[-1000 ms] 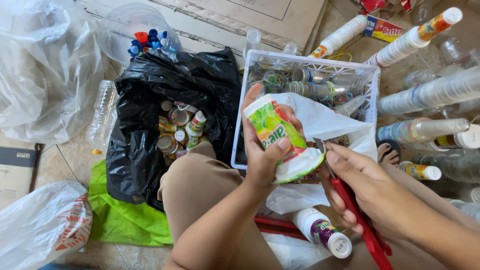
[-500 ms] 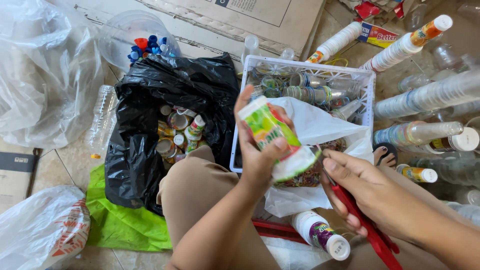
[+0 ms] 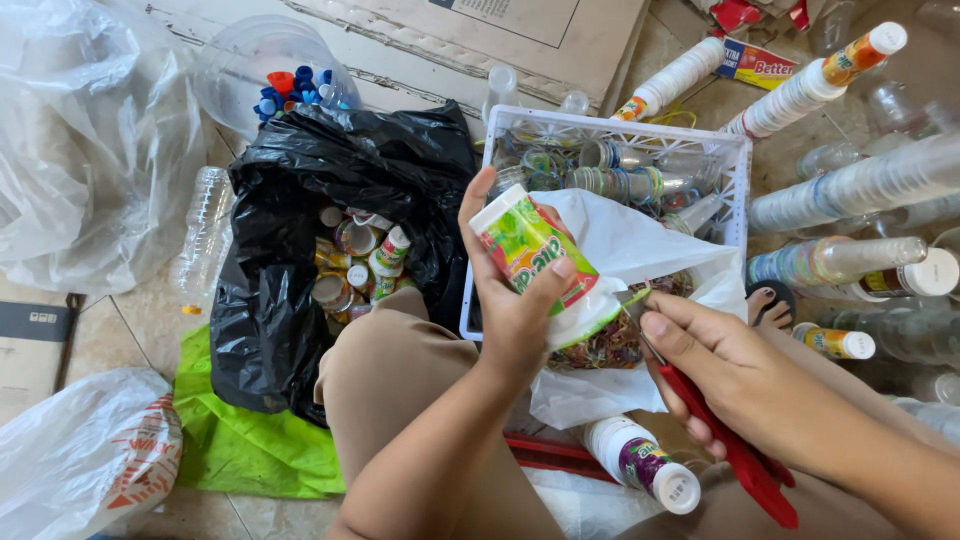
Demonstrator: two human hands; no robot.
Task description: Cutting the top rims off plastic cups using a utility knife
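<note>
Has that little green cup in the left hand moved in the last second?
Yes, slightly. Against the white basket, the green cup in the left hand has tilted, its base swinging up and left; the right hand holds a red cutter.

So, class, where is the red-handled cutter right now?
In the head view, lower right: the red-handled cutter is in the right hand, its blade tip by the small bottle the left hand holds.

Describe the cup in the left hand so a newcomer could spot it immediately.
Start at the white basket; just in front of it the left hand holds a small plastic cup tilted. Unlike the plain stacked cups nearby, it wears a bright green-and-red printed label.
</note>
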